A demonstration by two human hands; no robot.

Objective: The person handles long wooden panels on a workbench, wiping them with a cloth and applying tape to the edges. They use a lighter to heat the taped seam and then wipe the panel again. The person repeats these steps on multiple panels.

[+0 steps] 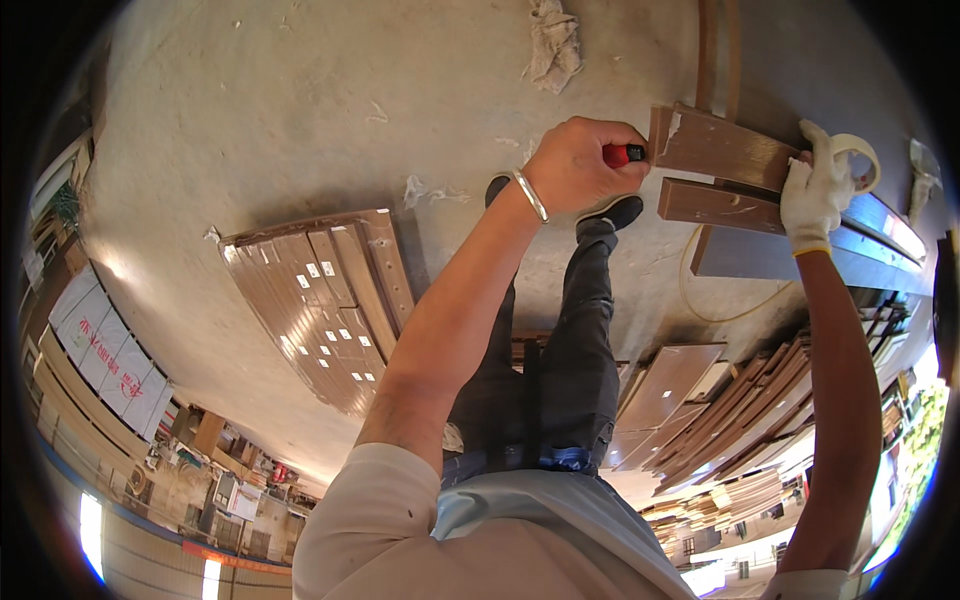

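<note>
Left hand (585,165) bare, fingers curled tight, I grip a red-and-black tool (624,155), its black end pointing right at the left end of the upper board (725,145). That upper board lies directly to the right of this hand, so close that I cannot tell whether tool and board touch. Its long axis runs away to the right, dipping a little, from my bare knuckles to my gloved right hand (815,200). My bare hand is nearer to the board's left end; the gloved one lies over it farther along. Whether the gloved fingers clasp the board or only rest on it, I cannot tell. Tape (874,168) sits against the glove, to the right of the upper board (hung on the fingers or pinched by them, hard to say from up here). Just below the upper board, across a narrow gap and roughly in line with it, is the lower board (715,203). A rag (553,45) lies above and left of the upper board, and a stack (290,290) well to its left and lower.
</note>
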